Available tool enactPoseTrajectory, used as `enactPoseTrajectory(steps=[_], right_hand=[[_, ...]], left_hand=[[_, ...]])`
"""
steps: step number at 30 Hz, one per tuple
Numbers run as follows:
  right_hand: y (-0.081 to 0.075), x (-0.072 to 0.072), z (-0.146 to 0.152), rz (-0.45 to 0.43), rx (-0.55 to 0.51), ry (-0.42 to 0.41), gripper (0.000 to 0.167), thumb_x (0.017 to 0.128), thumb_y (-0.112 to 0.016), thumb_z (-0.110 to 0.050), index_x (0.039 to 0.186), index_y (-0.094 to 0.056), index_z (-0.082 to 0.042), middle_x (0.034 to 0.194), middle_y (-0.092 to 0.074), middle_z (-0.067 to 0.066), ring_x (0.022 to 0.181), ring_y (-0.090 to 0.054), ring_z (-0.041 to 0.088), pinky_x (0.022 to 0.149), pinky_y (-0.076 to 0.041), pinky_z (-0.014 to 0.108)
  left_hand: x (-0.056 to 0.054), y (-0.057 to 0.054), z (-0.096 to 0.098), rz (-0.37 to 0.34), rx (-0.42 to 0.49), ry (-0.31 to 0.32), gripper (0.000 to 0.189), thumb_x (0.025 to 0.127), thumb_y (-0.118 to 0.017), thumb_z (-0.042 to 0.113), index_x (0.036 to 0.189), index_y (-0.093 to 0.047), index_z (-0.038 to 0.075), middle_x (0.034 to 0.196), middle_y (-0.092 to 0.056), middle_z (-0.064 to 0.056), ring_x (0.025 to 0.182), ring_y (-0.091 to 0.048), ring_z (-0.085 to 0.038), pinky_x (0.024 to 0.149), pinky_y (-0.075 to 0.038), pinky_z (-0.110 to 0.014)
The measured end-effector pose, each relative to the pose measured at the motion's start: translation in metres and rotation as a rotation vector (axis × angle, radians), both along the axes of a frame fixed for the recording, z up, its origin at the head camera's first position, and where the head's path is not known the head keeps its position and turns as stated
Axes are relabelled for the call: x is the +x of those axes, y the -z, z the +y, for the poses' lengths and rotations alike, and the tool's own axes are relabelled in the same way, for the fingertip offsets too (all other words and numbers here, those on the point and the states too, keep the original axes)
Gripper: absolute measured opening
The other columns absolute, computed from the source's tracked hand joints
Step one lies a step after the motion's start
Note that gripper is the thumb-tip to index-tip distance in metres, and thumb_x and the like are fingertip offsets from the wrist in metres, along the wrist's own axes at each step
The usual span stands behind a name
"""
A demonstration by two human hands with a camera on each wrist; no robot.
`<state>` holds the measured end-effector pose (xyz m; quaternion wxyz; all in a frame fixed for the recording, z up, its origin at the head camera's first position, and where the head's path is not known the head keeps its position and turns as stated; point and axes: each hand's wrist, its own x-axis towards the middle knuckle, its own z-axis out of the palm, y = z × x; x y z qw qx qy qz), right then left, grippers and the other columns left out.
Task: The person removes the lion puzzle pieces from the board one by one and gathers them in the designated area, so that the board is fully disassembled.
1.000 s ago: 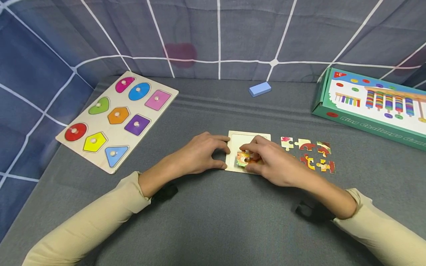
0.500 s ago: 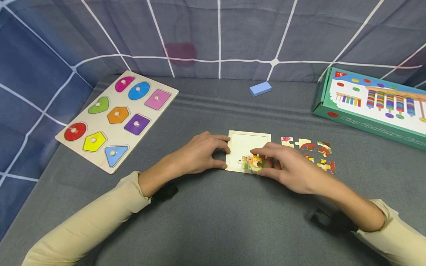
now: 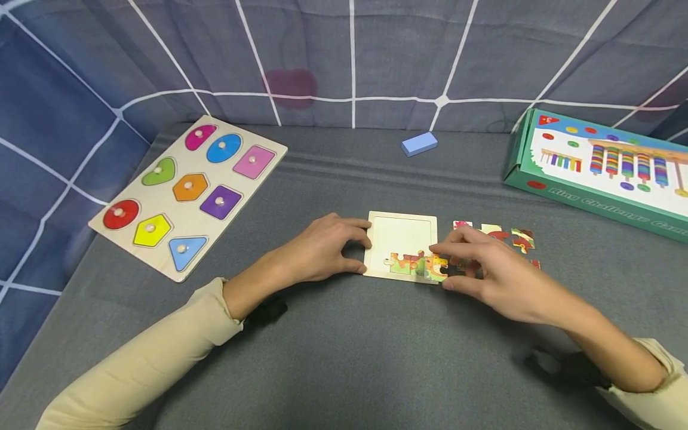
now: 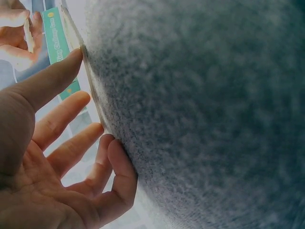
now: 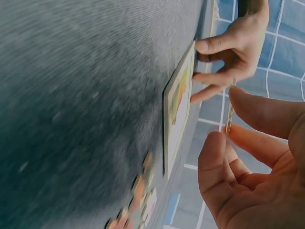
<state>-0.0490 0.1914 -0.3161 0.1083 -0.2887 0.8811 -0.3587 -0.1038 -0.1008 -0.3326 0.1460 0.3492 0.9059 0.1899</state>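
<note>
A small pale wooden puzzle tray (image 3: 403, 233) lies on the grey cloth, with joined jigsaw pieces (image 3: 404, 263) along its lower part. My left hand (image 3: 326, 249) rests at the tray's left edge, fingertips and thumb touching it; the left wrist view shows the fingers spread along that edge. Over the tray's lower right corner, my right hand (image 3: 491, 272) pinches a yellow-and-green jigsaw piece (image 3: 436, 268) between thumb and fingers. The right wrist view catches this jigsaw piece (image 5: 230, 114) edge-on, raised off the tray. Loose jigsaw pieces (image 3: 523, 240) lie right of the tray, some hidden behind my right hand.
A wooden shape board (image 3: 206, 222) with knobbed coloured shapes lies at the left. Toward the back is a blue block (image 3: 419, 144). A green game box (image 3: 602, 179) stands at the right, near the checked cloth (image 3: 398, 60) hanging behind.
My right hand has moved right with the pinched jigsaw piece, from the tray's lower middle to its right corner, uncovering the pieces lying in the tray. The left hand stays still.
</note>
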Motion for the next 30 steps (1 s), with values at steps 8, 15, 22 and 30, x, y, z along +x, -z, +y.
enactPoseTrajectory(steps=[8, 15, 22, 30], right_hand=[[0.007, 0.009, 0.022, 0.080, 0.016, -0.015, 0.047, 0.083, -0.077, -0.002, 0.128, -0.065, -0.007, 0.095, -0.050, -0.011, 0.077, -0.046, 0.003, 0.060, -0.041, 0.020], [0.012, 0.013, 0.033, 0.137, 0.024, -0.043, 0.049, 0.081, -0.078, -0.002, 0.128, -0.065, -0.009, 0.092, -0.049, -0.015, 0.078, -0.047, 0.000, 0.061, -0.040, 0.019], [0.017, 0.017, 0.039, 0.135, 0.024, -0.033, 0.054, 0.079, -0.081, -0.002, 0.130, -0.064, -0.012, 0.092, -0.051, -0.015, 0.077, -0.048, 0.000, 0.059, -0.039, 0.017], [0.023, 0.017, 0.042, 0.150, 0.039, -0.036, 0.056, 0.077, -0.081, -0.001, 0.129, -0.064, -0.010, 0.092, -0.051, -0.015, 0.076, -0.047, -0.001, 0.059, -0.039, 0.017]], left_hand=[[0.000, 0.000, 0.000, 0.008, 0.003, 0.005, 0.035, 0.081, -0.083, 0.028, 0.110, -0.073, 0.013, 0.140, -0.056, -0.007, 0.124, -0.054, -0.025, 0.103, -0.038, -0.043], [0.001, -0.001, 0.000, 0.009, 0.006, 0.001, 0.034, 0.081, -0.083, 0.027, 0.110, -0.073, 0.012, 0.140, -0.057, -0.007, 0.125, -0.054, -0.024, 0.104, -0.037, -0.042], [0.001, -0.001, 0.000, 0.010, 0.008, 0.006, 0.035, 0.081, -0.083, 0.027, 0.110, -0.073, 0.012, 0.139, -0.057, -0.007, 0.125, -0.053, -0.025, 0.104, -0.037, -0.042], [0.001, -0.001, 0.000, 0.013, -0.001, 0.002, 0.035, 0.081, -0.083, 0.028, 0.111, -0.073, 0.013, 0.140, -0.056, -0.007, 0.124, -0.054, -0.026, 0.103, -0.038, -0.043]])
